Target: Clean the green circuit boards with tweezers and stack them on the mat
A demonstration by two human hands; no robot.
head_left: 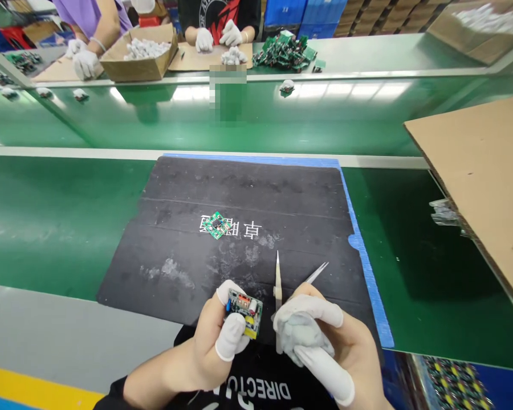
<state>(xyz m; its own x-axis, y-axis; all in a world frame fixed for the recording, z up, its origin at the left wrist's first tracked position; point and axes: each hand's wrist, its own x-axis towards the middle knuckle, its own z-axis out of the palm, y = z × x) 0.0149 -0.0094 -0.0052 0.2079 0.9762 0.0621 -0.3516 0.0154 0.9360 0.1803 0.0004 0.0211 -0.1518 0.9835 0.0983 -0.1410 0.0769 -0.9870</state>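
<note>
- Near the front edge of the black mat (pixel 248 193): left hand (pixel 216 336) pinching a small circuit board (pixel 244 312).
- Just beside, right hand (pixel 320 341) closed around tweezers (pixel 277 279) and grey putty (pixel 297 336).
- Mid-mat: second board (pixel 216 224), bare mat all round.
- Right of the tabletop (pixel 47 216): cardboard sheet (pixel 483 188).

Cardboard sheet (pixel 483 188) at right, carton of white parts (pixel 139 57) and heaped green boards (pixel 284 54) across the belt.

Both hands are raised close together, bare forearms entering from below. Left hand (pixel 216 336): thumb and forefinger, each in a white finger cot, pinched closed. Right hand (pixel 325 347): curled shut, 2 cotted fingers visible, just beside the left.
</note>
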